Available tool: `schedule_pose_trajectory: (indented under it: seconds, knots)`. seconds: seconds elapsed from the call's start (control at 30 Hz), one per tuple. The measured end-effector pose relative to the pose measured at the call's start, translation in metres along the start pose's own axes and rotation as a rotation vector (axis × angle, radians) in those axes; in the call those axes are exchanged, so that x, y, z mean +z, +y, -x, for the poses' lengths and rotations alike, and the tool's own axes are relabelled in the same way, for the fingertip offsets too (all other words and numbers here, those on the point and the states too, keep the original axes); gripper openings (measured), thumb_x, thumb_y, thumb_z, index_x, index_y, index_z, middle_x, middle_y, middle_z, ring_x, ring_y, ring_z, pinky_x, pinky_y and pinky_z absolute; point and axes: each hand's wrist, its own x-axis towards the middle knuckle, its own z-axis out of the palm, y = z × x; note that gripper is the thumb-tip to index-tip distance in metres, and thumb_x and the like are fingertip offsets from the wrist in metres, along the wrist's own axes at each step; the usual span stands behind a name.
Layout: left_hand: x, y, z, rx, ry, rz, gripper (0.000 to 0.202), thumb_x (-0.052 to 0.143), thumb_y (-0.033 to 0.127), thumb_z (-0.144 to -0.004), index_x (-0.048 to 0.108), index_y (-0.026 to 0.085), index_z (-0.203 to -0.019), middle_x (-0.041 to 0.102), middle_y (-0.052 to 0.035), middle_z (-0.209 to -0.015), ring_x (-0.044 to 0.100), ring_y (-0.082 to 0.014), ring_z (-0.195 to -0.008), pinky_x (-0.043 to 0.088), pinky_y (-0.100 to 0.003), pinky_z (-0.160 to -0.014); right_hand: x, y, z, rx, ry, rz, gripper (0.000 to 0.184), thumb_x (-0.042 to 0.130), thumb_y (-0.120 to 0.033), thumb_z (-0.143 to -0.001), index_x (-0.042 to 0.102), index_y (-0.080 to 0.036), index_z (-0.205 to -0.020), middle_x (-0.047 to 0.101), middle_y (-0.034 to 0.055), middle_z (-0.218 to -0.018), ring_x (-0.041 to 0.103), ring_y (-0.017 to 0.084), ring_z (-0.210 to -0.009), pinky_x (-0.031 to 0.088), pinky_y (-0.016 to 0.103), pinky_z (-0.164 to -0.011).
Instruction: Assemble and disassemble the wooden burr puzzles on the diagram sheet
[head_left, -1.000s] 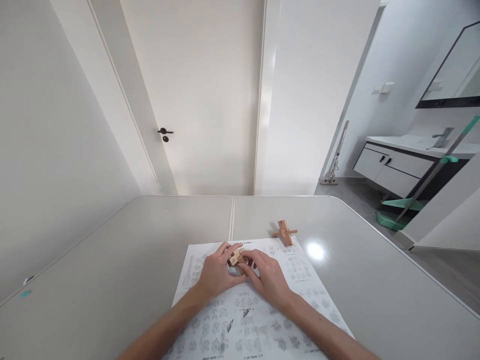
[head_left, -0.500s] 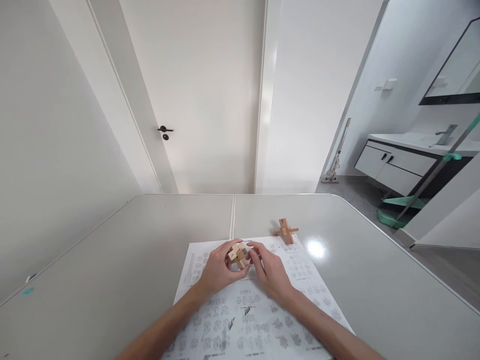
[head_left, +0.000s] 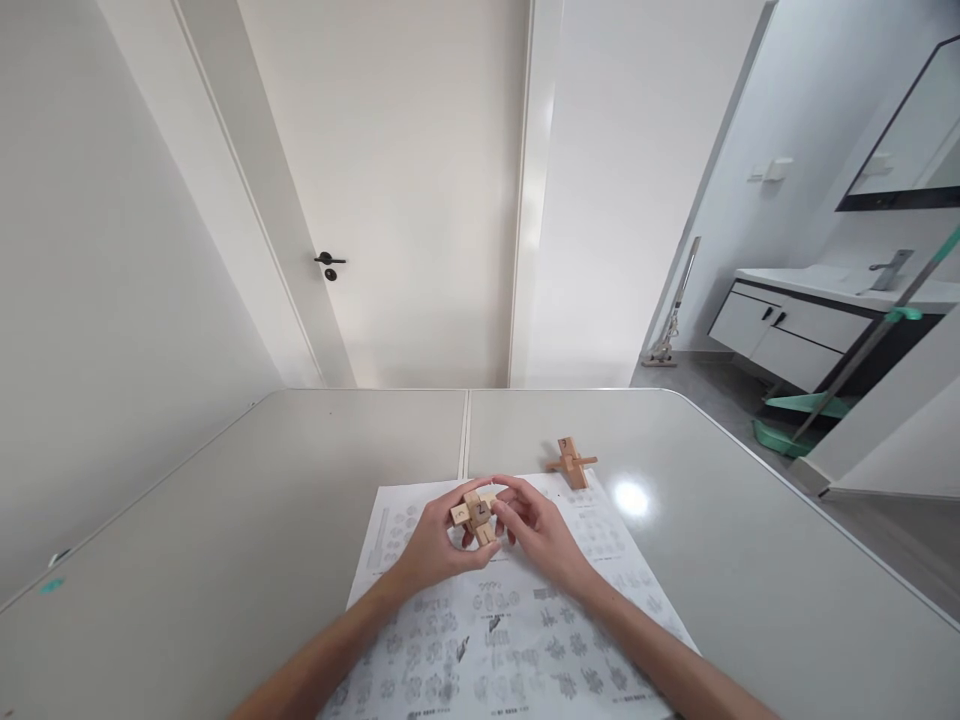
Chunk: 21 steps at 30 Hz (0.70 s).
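Observation:
A small wooden interlocking puzzle (head_left: 474, 515) made of light blocks is held between both hands just above a printed instruction sheet (head_left: 495, 620). My left hand (head_left: 433, 545) grips it from the left and below, fingers curled round it. My right hand (head_left: 541, 535) pinches its right side with thumb and fingertips. A second wooden cross-shaped puzzle (head_left: 571, 462) lies on the grey table (head_left: 225, 530) beyond the sheet's far right corner, apart from both hands.
A seam runs down the table's middle. A white door with a dark handle (head_left: 328, 262) stands behind the table. To the right, a bathroom opening shows a vanity cabinet (head_left: 795, 325), a mirror, a green dustpan (head_left: 780, 435) and a broom handle.
Both hands have lifted and turned the puzzle slightly, so more of its blocks show between the fingers. The right hand's fingers have shifted from on top to the puzzle's right side.

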Motion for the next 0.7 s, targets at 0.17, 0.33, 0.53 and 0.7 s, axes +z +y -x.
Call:
schedule_pose_trajectory:
  seconds: [0.17,0.33,0.53,0.7]
  knots:
    - [-0.0002,-0.0029,0.0008,0.002,-0.009,0.010,0.081,0.073,0.028,-0.077,0.042,0.020,-0.151,0.062,0.0012,-0.085,0.056,-0.0107,-0.065,0.053,-0.023,-0.063,-0.0011,0.0026,-0.0003,0.011,-0.013,0.017,0.039,0.057,-0.055,-0.094,0.068,-0.020,-0.110,0.068,0.0038,-0.080,0.062,0.018,-0.069,0.050,0.029,-0.061]
    - [-0.0003,-0.0021,0.0000,0.055,0.011,-0.063,0.075,0.072,0.027,-0.075,0.049,0.021,-0.145,0.063,0.0013,-0.086,0.058,-0.0119,-0.068,0.056,-0.025,-0.068,0.0002,0.0079,0.0005,0.023,-0.020,0.083,0.041,0.051,-0.059,-0.097,0.065,-0.020,-0.097,0.064,0.0000,-0.069,0.056,0.016,-0.060,0.047,0.029,-0.061]
    - [-0.0011,-0.0034,-0.0008,0.127,0.013,-0.242,0.071,0.072,0.024,-0.070,0.053,0.025,-0.138,0.066,-0.0061,-0.112,0.062,-0.0202,-0.091,0.055,-0.033,-0.086,0.0019,0.0077,0.0020,0.032,-0.022,0.154,0.044,0.044,-0.061,-0.099,0.056,-0.022,-0.081,0.059,-0.0018,-0.064,0.053,0.017,-0.058,0.045,0.028,-0.060]
    - [-0.0018,-0.0046,-0.0006,0.147,-0.001,-0.279,0.072,0.070,0.022,-0.070,0.050,0.026,-0.139,0.066,-0.0052,-0.110,0.061,-0.0206,-0.091,0.054,-0.036,-0.089,0.0027,0.0057,0.0017,0.089,-0.046,0.120,0.044,0.045,-0.061,-0.098,0.052,-0.023,-0.077,0.057,-0.0035,-0.060,0.052,0.016,-0.056,0.044,0.028,-0.060]
